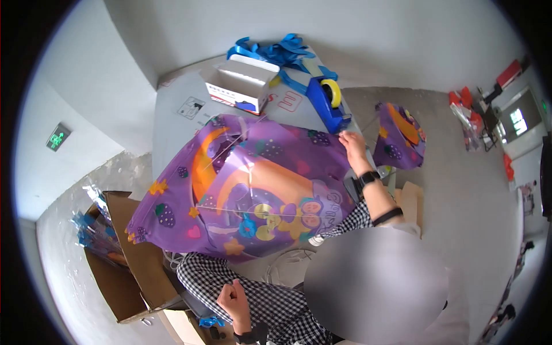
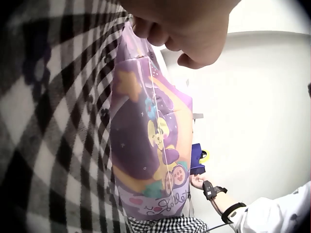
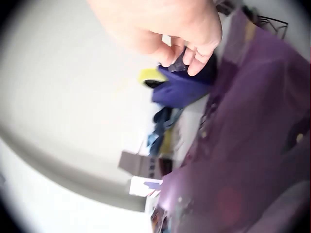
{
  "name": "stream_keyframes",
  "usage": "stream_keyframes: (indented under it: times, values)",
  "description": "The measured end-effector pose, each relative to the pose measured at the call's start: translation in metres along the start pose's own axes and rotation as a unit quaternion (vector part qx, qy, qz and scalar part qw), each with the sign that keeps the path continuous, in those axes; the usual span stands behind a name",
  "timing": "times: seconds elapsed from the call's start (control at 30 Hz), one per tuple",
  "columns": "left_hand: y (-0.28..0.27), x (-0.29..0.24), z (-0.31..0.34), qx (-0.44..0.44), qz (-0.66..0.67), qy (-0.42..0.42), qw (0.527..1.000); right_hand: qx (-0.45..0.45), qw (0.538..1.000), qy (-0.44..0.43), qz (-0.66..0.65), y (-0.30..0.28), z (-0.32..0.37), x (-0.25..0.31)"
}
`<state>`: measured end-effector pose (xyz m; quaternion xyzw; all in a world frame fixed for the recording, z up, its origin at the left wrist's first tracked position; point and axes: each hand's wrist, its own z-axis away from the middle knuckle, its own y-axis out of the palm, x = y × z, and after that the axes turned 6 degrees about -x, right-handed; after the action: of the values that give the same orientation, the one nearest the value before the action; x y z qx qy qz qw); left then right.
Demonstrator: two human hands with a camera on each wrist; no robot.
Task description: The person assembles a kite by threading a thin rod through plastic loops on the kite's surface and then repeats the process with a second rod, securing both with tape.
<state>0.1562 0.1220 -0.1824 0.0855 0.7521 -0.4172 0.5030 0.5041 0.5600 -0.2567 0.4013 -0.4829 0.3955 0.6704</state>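
Note:
A large purple printed plastic sheet or bag lies across the table's front and the person's lap. At the front end of the blue tape dispenser, which carries a yellow roll, the right hand pinches a small see-through piece of tape. The left hand is raised over the checkered lap, fingers curled, with nothing visible in it; it stands apart from the purple sheet.
An open white box and blue ribbons or strips are on the table behind the sheet. A cardboard box with wrapped items stands at the left. Another purple printed piece is beyond the table's right edge.

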Motion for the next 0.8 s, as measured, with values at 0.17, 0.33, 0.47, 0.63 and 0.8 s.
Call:
stream_keyframes:
  times: [0.17, 0.33, 0.47, 0.63, 0.8]
  values:
    - [-0.021, -0.052, -0.013, 0.090, 0.255, -0.212, 0.939, 0.275, 0.792, -0.468, 0.281, 0.076, 0.204, 0.104]
    - [-0.026, -0.092, -0.031, 0.121, 0.483, -0.246, 0.832, 0.375, 0.516, -0.709, 0.301, 0.096, 0.307, 0.094]
    - [-0.023, -0.095, -0.031, 0.088, 0.515, -0.267, 0.810, 0.356, 0.465, -0.752, 0.302, 0.111, 0.331, 0.080]
    - [-0.013, -0.086, -0.025, 0.024, 0.543, -0.279, 0.792, 0.376, 0.465, -0.736, 0.319, 0.121, 0.351, 0.064]
    - [-0.013, -0.069, -0.024, -0.016, 0.593, -0.299, 0.747, 0.505, 0.583, -0.552, 0.317, 0.131, 0.368, 0.063]
